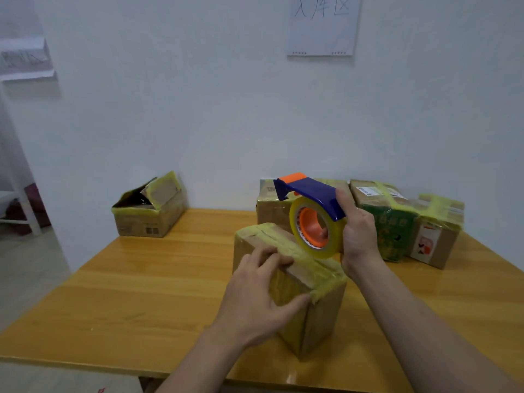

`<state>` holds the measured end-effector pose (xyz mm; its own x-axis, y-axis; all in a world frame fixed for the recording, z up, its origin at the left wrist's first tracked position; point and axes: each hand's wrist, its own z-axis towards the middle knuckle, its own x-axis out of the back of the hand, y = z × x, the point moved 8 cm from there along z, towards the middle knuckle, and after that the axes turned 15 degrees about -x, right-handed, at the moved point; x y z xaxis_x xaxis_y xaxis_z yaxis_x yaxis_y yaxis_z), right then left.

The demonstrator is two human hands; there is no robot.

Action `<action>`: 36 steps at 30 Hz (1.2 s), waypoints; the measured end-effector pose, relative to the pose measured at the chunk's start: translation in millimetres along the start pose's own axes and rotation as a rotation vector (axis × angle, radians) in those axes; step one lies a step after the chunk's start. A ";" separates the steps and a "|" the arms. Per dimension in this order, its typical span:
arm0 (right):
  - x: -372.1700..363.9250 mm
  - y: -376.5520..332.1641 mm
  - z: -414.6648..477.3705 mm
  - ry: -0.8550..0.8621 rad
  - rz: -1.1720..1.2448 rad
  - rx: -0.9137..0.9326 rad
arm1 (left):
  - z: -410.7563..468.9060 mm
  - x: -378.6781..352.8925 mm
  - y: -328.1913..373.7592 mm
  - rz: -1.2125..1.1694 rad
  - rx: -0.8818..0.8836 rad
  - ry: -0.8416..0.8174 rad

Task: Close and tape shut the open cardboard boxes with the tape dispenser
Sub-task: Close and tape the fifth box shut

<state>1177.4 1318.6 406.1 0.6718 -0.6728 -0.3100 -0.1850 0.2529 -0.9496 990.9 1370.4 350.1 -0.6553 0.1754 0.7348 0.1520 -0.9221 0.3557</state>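
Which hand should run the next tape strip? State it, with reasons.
Right. The right hand grips the tape dispenser over the near box; the left hand presses on that box's top and side.

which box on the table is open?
The far-left box, standing alone: its top flaps stick up. The near box and the right-hand boxes are taped shut.
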 end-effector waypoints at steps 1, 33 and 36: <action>3.2 -2.9 -1.9 -0.001 -0.007 0.002 | 1.0 -0.2 -2.5 0.008 0.036 -0.030; 8.1 -29.7 -20.5 -0.586 -0.264 -0.137 | 31.4 30.3 -30.2 -1.381 0.574 0.259; 9.5 -30.7 -19.0 -0.586 -0.326 -0.127 | 32.1 30.9 -35.1 -1.292 0.595 0.241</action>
<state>1175.9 1291.2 431.4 0.9783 -0.2045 0.0344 0.0338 -0.0066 -0.9994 989.1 1419.3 378.9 -0.6676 0.6439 -0.3737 -0.3926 0.1220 0.9116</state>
